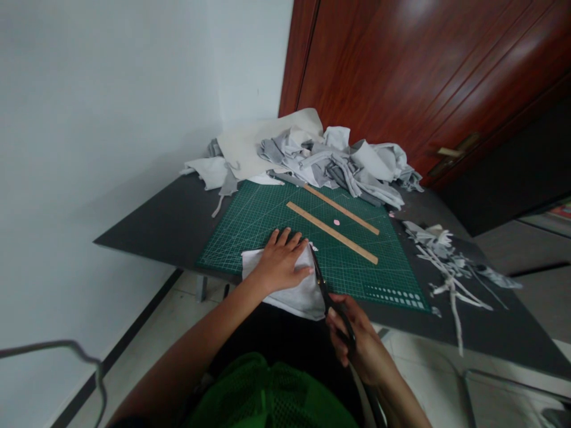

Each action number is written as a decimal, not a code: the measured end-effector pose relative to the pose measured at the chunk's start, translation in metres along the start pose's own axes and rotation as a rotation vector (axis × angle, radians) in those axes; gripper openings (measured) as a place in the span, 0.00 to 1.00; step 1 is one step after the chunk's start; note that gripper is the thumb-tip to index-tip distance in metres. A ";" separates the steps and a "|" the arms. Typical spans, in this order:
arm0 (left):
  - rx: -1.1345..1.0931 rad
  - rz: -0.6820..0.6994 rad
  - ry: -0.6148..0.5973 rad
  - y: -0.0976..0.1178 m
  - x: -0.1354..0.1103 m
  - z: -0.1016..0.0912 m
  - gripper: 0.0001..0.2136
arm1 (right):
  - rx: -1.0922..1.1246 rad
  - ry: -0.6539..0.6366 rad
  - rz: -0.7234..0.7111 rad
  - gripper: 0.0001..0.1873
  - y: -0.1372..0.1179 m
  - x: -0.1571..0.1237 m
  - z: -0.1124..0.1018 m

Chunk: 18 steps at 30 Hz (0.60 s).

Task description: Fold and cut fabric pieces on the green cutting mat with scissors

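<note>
A white piece of fabric (298, 295) lies on the near edge of a green cutting mat (263, 217) and hangs slightly over the table edge. My left hand (282, 260) lies flat on the fabric with its fingers stretched out, pressing it down. My right hand (354, 336) is closed around the handles of black scissors (323, 284), whose blades run along the fabric's right edge.
Two wooden rulers (332, 232) (342, 209) lie diagonally on the mat, a small pink bit (336, 222) between them. A heap of grey and white cloth (312, 157) sits at the table's far end. Cut strips (446, 261) lie on the dark table (169, 220) at right. A wooden door (423, 77) stands behind.
</note>
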<state>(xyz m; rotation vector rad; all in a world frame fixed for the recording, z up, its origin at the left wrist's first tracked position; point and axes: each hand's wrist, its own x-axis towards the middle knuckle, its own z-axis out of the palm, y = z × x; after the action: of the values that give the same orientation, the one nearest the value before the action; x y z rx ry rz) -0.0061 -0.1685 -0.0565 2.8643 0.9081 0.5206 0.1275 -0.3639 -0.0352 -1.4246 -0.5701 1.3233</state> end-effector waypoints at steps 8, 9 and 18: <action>-0.003 0.000 0.011 0.000 -0.001 0.000 0.33 | -0.016 -0.011 -0.033 0.30 -0.001 0.002 0.007; -0.002 0.000 0.011 0.000 -0.001 0.000 0.34 | -0.018 -0.008 -0.039 0.30 0.000 0.002 0.007; 0.002 -0.006 0.007 0.000 0.000 0.001 0.36 | -0.022 0.005 -0.023 0.33 0.001 0.001 0.002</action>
<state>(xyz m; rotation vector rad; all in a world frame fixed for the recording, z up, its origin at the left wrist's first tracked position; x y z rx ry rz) -0.0053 -0.1683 -0.0575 2.8626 0.9192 0.5302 0.1260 -0.3626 -0.0364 -1.4350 -0.5970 1.2985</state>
